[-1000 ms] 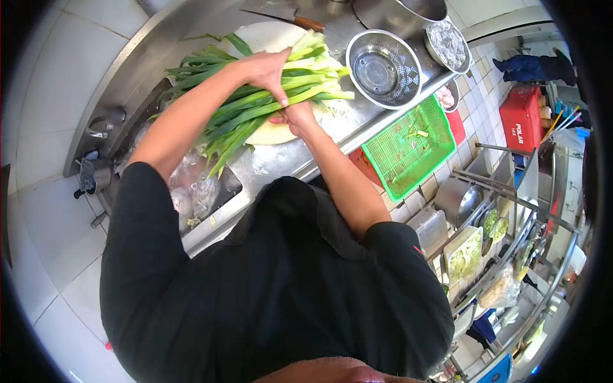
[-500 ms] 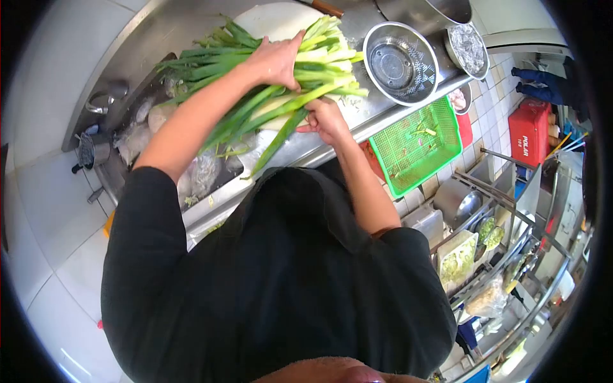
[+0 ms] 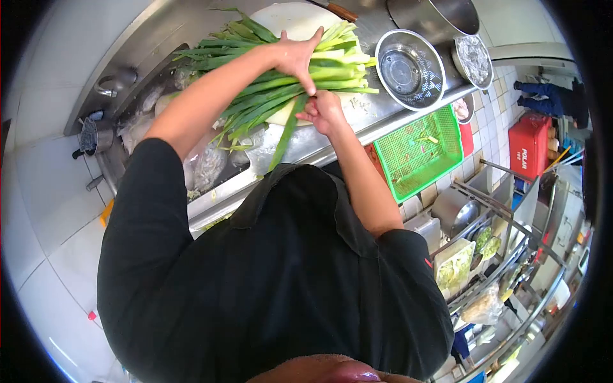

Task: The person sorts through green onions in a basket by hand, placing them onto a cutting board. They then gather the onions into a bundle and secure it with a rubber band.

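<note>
A large bunch of leeks (image 3: 335, 71) lies across a white round board (image 3: 281, 16) on the steel counter, pale stalks to the right and dark green leaves to the left. My left hand (image 3: 297, 59) rests over the bunch with thumb and fingers spread apart. Just below its thumb, my right hand (image 3: 327, 112) is closed, its fingers curled at one long leek leaf (image 3: 287, 137) that hangs toward the counter's front edge. My own fingers partly hide the grip there.
Right of the leeks stands a perforated steel colander (image 3: 410, 70), with a steel pot (image 3: 437, 16) behind it. A green basket (image 3: 418, 153) holding scraps sits lower, beyond the counter edge. A knife's wooden handle (image 3: 341, 11) shows at the back. Plastic bags (image 3: 207, 167) lie in the sink.
My right hand has moved up toward my left thumb, and the long leaf beside it hangs more steeply. My left hand stays spread on the bunch. The whole view has shifted slightly.
</note>
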Motion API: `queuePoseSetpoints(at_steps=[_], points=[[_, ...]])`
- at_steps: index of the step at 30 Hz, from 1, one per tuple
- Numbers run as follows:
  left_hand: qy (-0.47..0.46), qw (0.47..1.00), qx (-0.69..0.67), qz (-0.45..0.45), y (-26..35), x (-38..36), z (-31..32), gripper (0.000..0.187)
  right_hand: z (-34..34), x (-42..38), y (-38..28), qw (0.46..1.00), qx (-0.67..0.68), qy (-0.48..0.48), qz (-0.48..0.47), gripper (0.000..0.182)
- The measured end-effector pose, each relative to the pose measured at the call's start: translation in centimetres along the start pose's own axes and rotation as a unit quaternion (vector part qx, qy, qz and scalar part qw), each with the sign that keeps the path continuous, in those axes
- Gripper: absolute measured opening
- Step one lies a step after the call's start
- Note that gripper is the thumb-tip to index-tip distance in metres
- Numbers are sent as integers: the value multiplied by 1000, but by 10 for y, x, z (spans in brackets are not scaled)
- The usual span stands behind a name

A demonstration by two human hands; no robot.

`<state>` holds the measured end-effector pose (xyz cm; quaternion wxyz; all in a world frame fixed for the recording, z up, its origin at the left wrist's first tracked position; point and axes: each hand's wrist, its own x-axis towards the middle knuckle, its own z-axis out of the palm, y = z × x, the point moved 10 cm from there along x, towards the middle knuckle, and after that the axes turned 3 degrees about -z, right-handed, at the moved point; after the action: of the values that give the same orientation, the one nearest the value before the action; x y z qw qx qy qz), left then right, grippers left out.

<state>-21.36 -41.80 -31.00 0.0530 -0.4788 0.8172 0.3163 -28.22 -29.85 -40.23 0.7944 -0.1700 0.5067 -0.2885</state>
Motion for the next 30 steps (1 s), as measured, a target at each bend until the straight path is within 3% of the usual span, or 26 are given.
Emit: queuePoseSetpoints(at_steps=[2,5,7,9,11,13,15,19,22,25,26,27,28,29,30], points=[[62,998,30,8,20,-23,-4,158,0,0,-3,1000,-21,8,-17,28],[159,985,66,-11,29,-39,1,146,-16,-21,-24,962,-259,60,-68,31],[184,980,76,-21,31,-41,2,144,-19,-39,-48,906,-394,77,-133,42],[190,977,88,-37,34,-42,4,141,-25,-34,-55,849,-488,69,-191,42],[197,975,93,-38,40,-45,3,141,-26,-35,-63,709,-599,106,-357,38],[199,974,105,-34,42,-50,7,144,-52,-35,-45,884,-411,72,-212,29],[211,970,119,-34,50,-55,9,145,-42,-56,-28,992,-123,7,-42,20],[194,968,153,-41,47,-50,15,144,-44,-23,7,996,32,-55,-69,23],[188,973,128,-51,38,-40,16,135,-39,-49,-26,977,-200,-2,-72,22],[164,976,119,-73,32,-34,13,129,-68,-62,-71,853,-472,37,-222,25],[168,976,123,-70,33,-34,12,129,-92,-71,-75,855,-509,36,-86,32],[170,975,126,-70,34,-34,13,128,-117,-71,-90,876,-444,47,-182,31],[172,974,127,-70,33,-36,17,128,-124,-90,-114,915,-381,68,-111,28],[203,970,119,-58,36,-40,16,125,-130,-92,-141,926,-323,91,-172,25],[198,970,128,-61,36,-42,18,124,-133,-96,-176,884,-384,167,-207,25]])
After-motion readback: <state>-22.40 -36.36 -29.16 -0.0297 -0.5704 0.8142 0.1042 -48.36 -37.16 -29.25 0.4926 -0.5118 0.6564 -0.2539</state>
